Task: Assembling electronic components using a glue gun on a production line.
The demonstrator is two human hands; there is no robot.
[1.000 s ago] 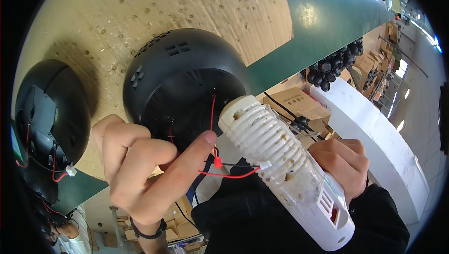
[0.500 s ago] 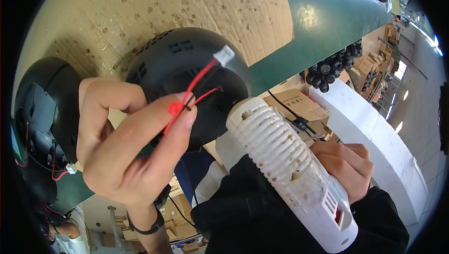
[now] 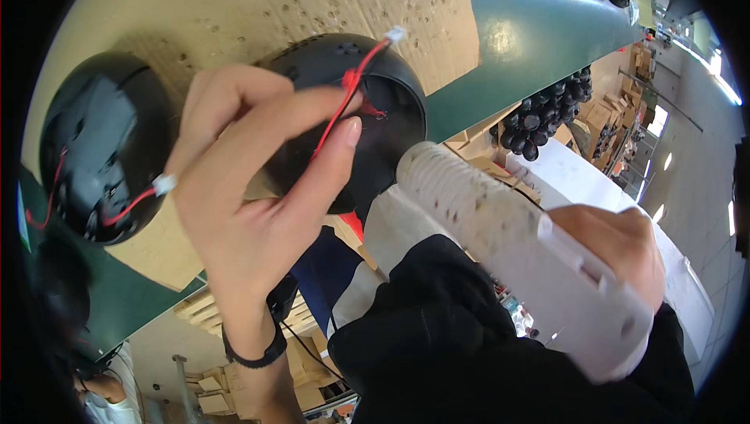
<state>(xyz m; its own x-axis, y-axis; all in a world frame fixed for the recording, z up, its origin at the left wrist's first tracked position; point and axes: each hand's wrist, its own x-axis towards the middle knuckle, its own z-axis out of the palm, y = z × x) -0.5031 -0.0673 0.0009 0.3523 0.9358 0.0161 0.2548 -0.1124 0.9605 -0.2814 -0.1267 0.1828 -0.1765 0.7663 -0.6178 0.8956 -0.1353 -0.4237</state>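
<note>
as the left hand hangs before a hollow, matte black, rounded shell, a slim red-and-black wire lead crosses by the tips of its thumb and forefinger, the small white plastic connector at its end pointing far and to the right. that grip is nearly closed, a narrow gap showing between the tips; whether the lead is truly pinched, i cannot tell from where i stand. over on the right, the right hand has its grip folded around a grimy white plastic tool with a ribbed barrel, whose ribbed end leans toward the shell's open side.

i'd judge the lead almost weightless and limp, weakest where it enters the connector, so best held by the connector's body or close to the red knot. the shell looks stiff and rather slick, safest taken by its rim. the tool seems heavier, steadiest by its smooth body. a second black rounded shell sits to the left, on the green table.
</note>
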